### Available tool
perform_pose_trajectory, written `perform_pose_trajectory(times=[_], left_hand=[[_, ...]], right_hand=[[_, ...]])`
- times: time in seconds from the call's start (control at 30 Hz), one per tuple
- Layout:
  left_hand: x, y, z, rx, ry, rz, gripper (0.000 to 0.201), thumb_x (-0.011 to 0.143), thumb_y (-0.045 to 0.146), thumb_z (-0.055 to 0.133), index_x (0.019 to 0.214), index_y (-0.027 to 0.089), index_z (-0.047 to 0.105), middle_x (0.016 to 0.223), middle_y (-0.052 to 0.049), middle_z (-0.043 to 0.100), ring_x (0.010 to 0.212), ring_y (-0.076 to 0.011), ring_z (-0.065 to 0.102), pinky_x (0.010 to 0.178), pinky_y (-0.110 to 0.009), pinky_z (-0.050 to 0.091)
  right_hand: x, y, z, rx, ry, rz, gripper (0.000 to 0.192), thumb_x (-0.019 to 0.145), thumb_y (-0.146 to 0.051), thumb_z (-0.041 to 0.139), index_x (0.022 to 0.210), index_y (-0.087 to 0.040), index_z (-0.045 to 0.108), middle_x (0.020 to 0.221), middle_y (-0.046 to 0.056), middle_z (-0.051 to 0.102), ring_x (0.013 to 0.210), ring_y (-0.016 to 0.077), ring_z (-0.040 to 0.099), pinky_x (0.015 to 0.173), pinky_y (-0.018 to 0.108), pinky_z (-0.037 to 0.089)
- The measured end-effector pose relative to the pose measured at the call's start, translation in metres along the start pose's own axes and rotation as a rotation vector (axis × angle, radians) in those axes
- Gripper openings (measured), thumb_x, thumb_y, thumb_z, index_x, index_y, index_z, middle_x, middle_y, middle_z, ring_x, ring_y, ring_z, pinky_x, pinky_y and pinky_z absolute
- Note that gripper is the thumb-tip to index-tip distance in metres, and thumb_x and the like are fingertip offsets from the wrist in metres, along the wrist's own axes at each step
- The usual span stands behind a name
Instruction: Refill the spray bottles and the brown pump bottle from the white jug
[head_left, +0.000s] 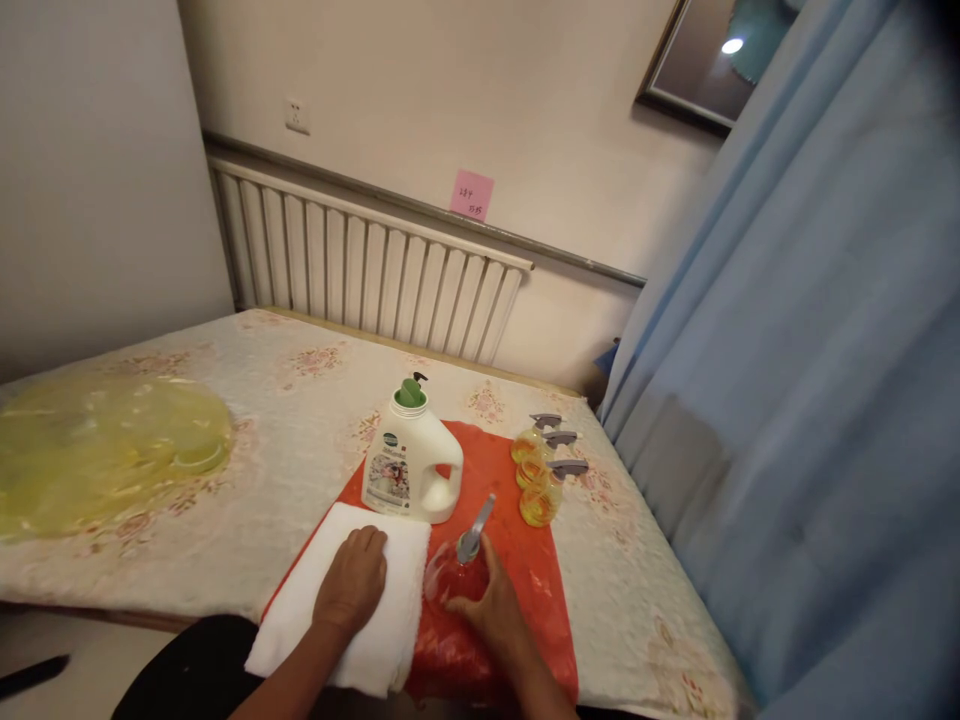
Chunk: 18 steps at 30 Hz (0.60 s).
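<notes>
Jug (411, 458) one, filled spray bottles (541, 468) three (grey triggers), towel (352, 600) one

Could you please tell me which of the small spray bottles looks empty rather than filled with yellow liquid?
The clear spray bottle in the right hand, on the red mat. The three bottles beyond hold yellow liquid and stand untouched.

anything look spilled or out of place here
No spill shows. One oddity: the clear spray bottle under the right hand looks empty, while three others hold yellow liquid. The left hand rests on a white towel.
</notes>
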<state>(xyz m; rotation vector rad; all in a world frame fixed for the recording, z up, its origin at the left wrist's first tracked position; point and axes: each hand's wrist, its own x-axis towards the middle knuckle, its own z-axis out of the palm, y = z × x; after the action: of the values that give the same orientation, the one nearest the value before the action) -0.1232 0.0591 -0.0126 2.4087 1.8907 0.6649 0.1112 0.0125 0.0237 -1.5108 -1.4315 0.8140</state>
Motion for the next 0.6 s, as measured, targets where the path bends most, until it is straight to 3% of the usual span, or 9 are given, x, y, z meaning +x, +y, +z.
perform_pose_trajectory(times=[0.17,0.6], left_hand=[[0.0,0.0,-0.002,-0.001,-0.002,0.009,0.022,0.086,0.01,0.039,0.095,0.018,0.058,0.097,-0.008,0.058,0.095,-0.0234,0.05,0.089,-0.038,0.04],[0.005,-0.006,0.005,0.029,0.012,0.064,0.024,0.088,0.013,0.038,0.099,0.016,0.059,0.1,-0.01,0.061,0.099,-0.0255,0.054,0.092,-0.041,0.042]], right_hand=[[-0.006,0.018,0.014,-0.041,0.062,0.034,0.093,0.05,-0.017,0.08,0.136,-0.02,0.046,0.141,0.013,0.051,0.133,0.0316,0.045,0.113,0.046,0.034],[-0.005,0.023,0.022,-0.119,0.143,-0.058,0.085,0.052,-0.021,0.079,0.132,-0.016,0.05,0.134,0.015,0.057,0.126,0.0349,0.052,0.107,0.047,0.041]])
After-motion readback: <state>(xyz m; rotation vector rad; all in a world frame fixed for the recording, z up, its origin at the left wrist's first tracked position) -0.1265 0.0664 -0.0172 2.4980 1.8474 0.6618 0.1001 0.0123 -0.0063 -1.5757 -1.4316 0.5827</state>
